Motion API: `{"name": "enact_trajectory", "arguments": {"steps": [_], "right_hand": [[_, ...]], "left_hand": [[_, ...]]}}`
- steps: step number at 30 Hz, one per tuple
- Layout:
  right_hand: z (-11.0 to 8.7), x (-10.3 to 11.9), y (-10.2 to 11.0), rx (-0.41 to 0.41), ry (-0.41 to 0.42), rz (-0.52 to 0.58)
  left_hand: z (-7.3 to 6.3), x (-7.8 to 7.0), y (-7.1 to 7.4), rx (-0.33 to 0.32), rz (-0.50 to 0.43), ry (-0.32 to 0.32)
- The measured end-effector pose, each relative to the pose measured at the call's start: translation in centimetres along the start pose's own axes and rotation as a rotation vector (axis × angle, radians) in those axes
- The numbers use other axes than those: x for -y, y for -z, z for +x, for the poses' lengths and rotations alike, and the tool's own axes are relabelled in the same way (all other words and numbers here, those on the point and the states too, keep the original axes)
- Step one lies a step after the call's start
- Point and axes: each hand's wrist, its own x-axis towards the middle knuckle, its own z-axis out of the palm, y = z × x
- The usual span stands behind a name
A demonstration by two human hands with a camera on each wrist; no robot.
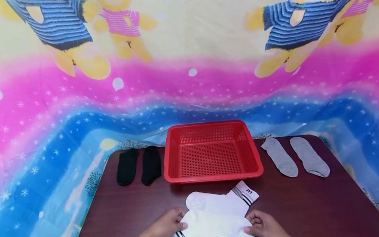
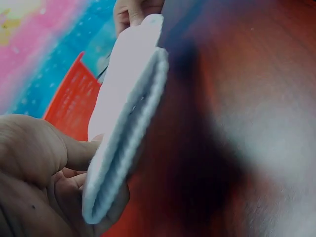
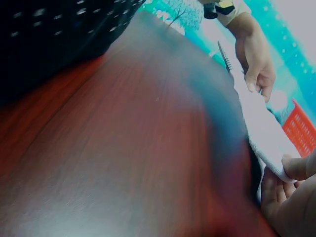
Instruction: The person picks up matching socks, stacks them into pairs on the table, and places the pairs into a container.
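Note:
A white sock (image 1: 213,227) with a black-striped cuff is stretched between both hands above the table. My left hand (image 1: 167,224) pinches it near the cuff, thumb on top. At the toe end, my right hand (image 1: 266,227) grips the sock between thumb and fingers. Behind it a second white sock (image 1: 212,202) lies on the table, its striped cuff pointing to the back right and partly covered by the held one. In the left wrist view the cuff opening of the held sock (image 2: 123,133) faces the camera, with the left hand (image 2: 44,173) at its edge.
A red plastic basket (image 1: 213,177) stands at the back middle of the dark brown table (image 1: 117,215). Two black socks (image 1: 151,165) lie left of it. Two grey socks (image 1: 310,157) lie on its right. A patterned cloth (image 1: 187,82) hangs behind the table.

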Motion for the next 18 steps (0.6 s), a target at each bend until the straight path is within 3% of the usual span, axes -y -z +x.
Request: {"name": "enact_trajectory", "arguments": {"steps": [8,14,18], "right_hand": [[-0.4,-2.1,0.6,-0.102,-0.113,-0.189],[-0.3,-3.0,0.0,-0.182,-0.134,-0.386],[0.0,-3.0,-0.5,-0.226,-0.173,-0.44]], "left_hand": [[0.3,-0.2,-2.4,-0.058,0.284,-0.061],[0.6,0.2,-3.5,-0.078,0.382,-0.026],[0.6,0.5,-3.9,-0.106,0.406,-0.013]]}}
